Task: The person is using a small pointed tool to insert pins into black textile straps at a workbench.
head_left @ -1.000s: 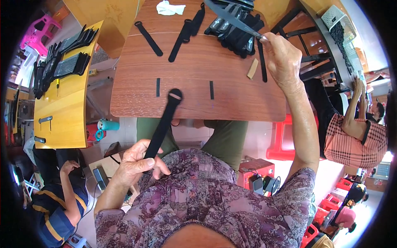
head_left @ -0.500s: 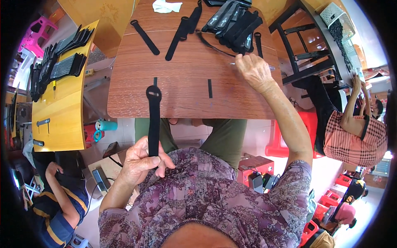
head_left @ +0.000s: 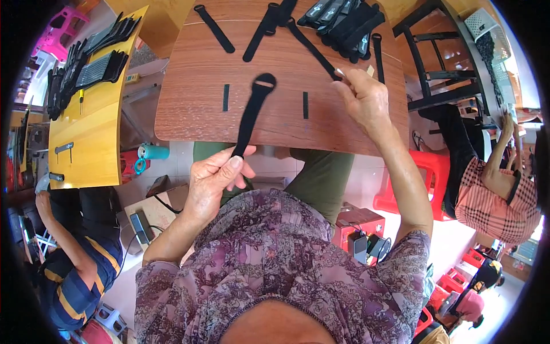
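Observation:
My left hand (head_left: 220, 175) is closed on a black strap (head_left: 252, 114), pinching its lower end between thumb and fingers. The strap stands up over the table's near edge, its round slotted head uppermost. At the right of the table, my right hand (head_left: 366, 97) is closed at the near end of a second black strap (head_left: 312, 47), which slants away to the far side. A small pale tip shows by those fingers; what it belongs to I cannot make out. Two short dark strips (head_left: 226, 97) (head_left: 305, 105) lie on the brown tabletop (head_left: 266, 129) between the hands.
More black straps (head_left: 215, 28) lie at the far side, beside a pile of black packs (head_left: 344, 28). A yellow table (head_left: 86, 149) at left holds dark bundles (head_left: 103, 69) and a screwdriver (head_left: 81, 100). Other people sit at both sides. A red stool (head_left: 427, 178) stands at right.
My left hand has carried its strap up and right, tilting it rightward. The strap at my right hand, curved before, now lies straighter and reaches nearer. The view has shifted over the table.

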`<state>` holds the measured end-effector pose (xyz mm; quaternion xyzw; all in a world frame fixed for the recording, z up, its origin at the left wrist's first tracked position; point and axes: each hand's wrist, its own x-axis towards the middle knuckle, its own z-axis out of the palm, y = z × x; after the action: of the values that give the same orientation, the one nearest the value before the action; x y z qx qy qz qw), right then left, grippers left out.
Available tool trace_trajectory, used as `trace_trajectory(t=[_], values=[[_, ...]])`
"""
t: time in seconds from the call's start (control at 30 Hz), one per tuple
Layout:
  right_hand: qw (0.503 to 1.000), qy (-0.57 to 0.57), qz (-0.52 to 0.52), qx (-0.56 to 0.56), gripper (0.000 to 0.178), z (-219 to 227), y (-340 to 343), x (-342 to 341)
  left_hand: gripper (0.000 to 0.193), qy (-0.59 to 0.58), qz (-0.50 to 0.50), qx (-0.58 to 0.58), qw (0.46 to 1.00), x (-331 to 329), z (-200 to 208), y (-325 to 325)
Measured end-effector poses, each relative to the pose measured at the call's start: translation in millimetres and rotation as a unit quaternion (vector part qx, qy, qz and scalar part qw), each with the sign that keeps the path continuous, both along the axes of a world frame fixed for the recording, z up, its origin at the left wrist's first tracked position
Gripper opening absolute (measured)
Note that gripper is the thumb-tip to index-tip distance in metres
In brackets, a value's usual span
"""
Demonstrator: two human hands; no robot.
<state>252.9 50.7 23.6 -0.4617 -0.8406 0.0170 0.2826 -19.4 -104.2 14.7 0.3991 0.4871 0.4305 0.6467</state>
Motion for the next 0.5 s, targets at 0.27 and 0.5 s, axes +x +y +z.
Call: trace_trajectory(t=[0.27,0.5], values=[[0.798,0.425,0.090,-0.417,0.018,42.8,-55.4,-63.0,0.031,0.264,0.027,0.158,0.951,3.0,1.4,-11.2],[0.746,0.474,0.098,-0.458,0.014,24.7,-66.8,-63.2,0.033,0.037,-0.003,0.018,0.999,1.8,8.3,-8.6]])
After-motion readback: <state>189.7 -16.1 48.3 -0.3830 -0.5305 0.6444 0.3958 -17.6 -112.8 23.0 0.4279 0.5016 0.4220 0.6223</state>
